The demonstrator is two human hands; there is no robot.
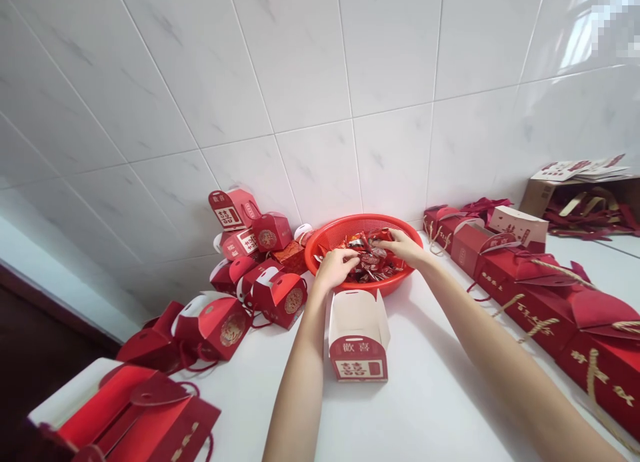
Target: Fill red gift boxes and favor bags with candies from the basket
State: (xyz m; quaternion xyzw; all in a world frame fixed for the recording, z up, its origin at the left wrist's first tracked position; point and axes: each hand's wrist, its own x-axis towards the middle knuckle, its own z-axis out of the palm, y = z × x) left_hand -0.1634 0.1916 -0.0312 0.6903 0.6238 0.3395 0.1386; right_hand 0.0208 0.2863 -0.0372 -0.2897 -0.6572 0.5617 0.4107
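Note:
A red plastic colander [357, 283] holds many small candies in shiny red wrappers [373, 265]. Both hands reach into it. At its left side, my left hand [339, 267] has its fingers and thumb drawn together over the candies; what lies between them is hidden. My right hand [401, 246] is inside the right rim, fingers bent around a red-wrapped candy [381, 236]. Between my forearms, just in front of the colander, a red and white paper gift box [359, 355] stands upright with its top flaps open.
Red gift boxes [220, 329] crowd the left side, some stacked against the tiled wall [320, 162]. More red boxes with rope handles [525, 295] line the right. At the far right, a cardboard box [537, 199] contains ribbons, with printed cards [575, 170] on top.

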